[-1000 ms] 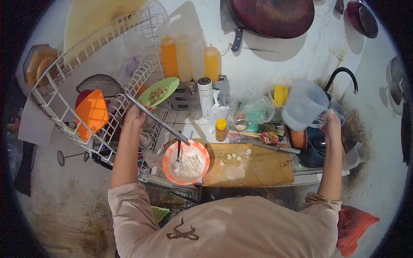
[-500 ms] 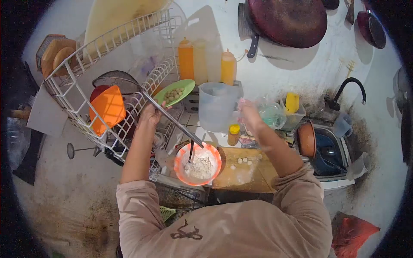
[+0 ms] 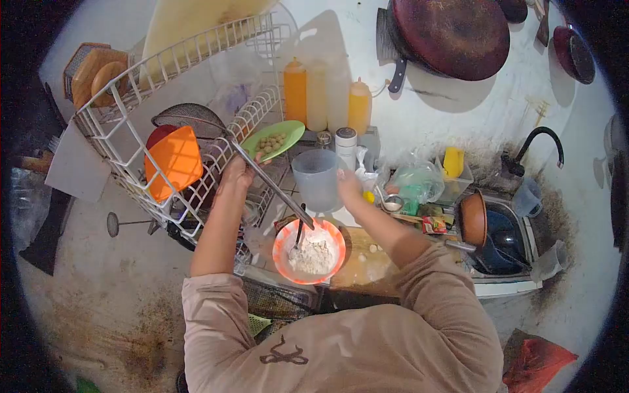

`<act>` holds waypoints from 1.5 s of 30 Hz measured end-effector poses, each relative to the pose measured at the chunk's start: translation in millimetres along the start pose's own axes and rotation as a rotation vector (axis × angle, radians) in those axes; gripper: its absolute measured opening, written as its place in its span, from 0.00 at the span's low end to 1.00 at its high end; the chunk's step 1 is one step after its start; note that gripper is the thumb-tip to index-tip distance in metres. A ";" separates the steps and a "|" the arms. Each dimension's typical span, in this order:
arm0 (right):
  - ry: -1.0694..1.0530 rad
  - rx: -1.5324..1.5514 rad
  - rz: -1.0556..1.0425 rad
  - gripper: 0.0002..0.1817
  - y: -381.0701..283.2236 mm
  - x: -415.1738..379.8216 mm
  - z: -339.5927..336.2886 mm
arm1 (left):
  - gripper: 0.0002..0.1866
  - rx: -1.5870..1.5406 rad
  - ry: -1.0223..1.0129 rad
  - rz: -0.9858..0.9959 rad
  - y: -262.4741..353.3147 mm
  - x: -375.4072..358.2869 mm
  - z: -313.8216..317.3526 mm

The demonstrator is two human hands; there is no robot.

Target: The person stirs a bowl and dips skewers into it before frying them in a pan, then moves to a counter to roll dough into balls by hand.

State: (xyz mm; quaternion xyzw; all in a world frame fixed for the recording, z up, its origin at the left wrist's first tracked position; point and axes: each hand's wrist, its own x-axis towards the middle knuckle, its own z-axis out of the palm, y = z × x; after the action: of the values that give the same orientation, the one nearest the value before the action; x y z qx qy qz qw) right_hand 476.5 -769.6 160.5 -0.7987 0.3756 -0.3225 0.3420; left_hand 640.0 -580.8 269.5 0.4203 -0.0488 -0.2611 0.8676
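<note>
My left hand (image 3: 239,171) grips the near edge of a green plate (image 3: 295,133) that carries several small round dough balls (image 3: 271,142). The plate is raised beside the dish rack, slightly tilted. At the right side of a translucent plastic pitcher (image 3: 315,177), my right hand (image 3: 348,184) is closed where its handle would be; the handle itself is hidden. Below stands an orange-and-white bowl (image 3: 278,261) of white flour (image 3: 314,254), with a dark-handled spoon (image 3: 299,234) in it. A wooden board (image 3: 354,278) with a few dough pieces (image 3: 374,248) lies right of the bowl.
A white wire dish rack (image 3: 124,157) stands at left, and a strainer's long metal handle (image 3: 272,183) juts over the bowl. Sauce bottles (image 3: 295,90) and a white canister (image 3: 346,145) are behind the pitcher. The sink (image 3: 501,278) with a brown bowl (image 3: 473,218) is at right.
My right hand has moved left and toward me, and the pitcher has shifted the same way, uncovering the canister behind it. My left hand still holds the plate. The view has shifted slightly.
</note>
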 end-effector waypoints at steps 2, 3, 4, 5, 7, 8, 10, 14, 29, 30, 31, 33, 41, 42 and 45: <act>-0.010 -0.021 0.029 0.19 0.5 -2.3 14.1 | 0.12 0.002 -0.009 -0.003 -0.8 6.1 -4.5; -0.015 -0.016 0.041 0.19 0.8 -4.7 19.9 | 0.11 0.012 -0.005 -0.001 -1.1 7.1 -4.8; -0.022 -0.012 0.053 0.19 2.2 -7.3 24.6 | 0.11 0.023 0.001 0.000 -0.9 7.8 -5.8; -0.015 0.000 0.057 0.19 3.7 -8.8 28.5 | 0.12 0.022 0.032 -0.001 -1.3 9.1 -5.9; -0.004 0.024 0.064 0.18 10.4 -10.5 39.8 | 0.14 0.019 0.095 -0.004 -0.2 -2.3 4.0; 0.002 0.042 0.026 0.18 14.4 -11.1 44.4 | 0.14 0.003 0.076 -0.010 0.2 -1.5 2.7; 0.015 0.076 -0.054 0.19 22.7 -9.6 49.2 | 0.14 -0.031 0.035 -0.021 0.7 -0.1 1.6; -0.154 0.034 -0.019 0.16 32.2 -10.1 51.2 | 0.14 -0.006 0.037 -0.003 -1.2 1.3 -1.3; -0.345 0.094 -0.551 0.13 -80.2 -90.8 -11.1 | 0.11 0.169 0.012 0.060 -5.2 -34.7 18.8; -0.336 0.089 -0.595 0.13 -82.4 -87.0 -18.7 | 0.11 0.171 0.001 0.065 -21.9 -11.5 3.6; -0.329 0.086 -0.638 0.13 -89.0 -81.3 -31.6 | 0.11 0.173 -0.008 0.069 -35.6 5.7 -9.3; -0.345 0.048 -0.667 0.13 -102.6 -73.8 -55.5 | 0.09 0.191 -0.042 -0.007 -59.0 18.9 -19.6; -0.315 0.153 -0.711 0.12 -156.0 -47.5 -88.9 | 0.07 0.238 -0.056 -0.061 -87.9 -3.9 -11.6; -0.321 0.146 -0.702 0.12 -164.1 -45.0 -90.1 | 0.08 0.252 -0.080 -0.067 -89.6 -3.3 -15.6; -0.365 0.097 -0.624 0.15 -184.9 -37.7 -81.5 | 0.09 0.275 -0.155 -0.094 -92.3 -1.8 -26.0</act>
State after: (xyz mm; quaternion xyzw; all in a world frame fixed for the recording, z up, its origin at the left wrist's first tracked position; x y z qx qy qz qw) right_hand 464.5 -674.0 342.1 -0.9022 0.0308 -0.2809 0.3259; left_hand 608.3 -608.7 183.4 0.5156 -0.1311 -0.3241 0.7823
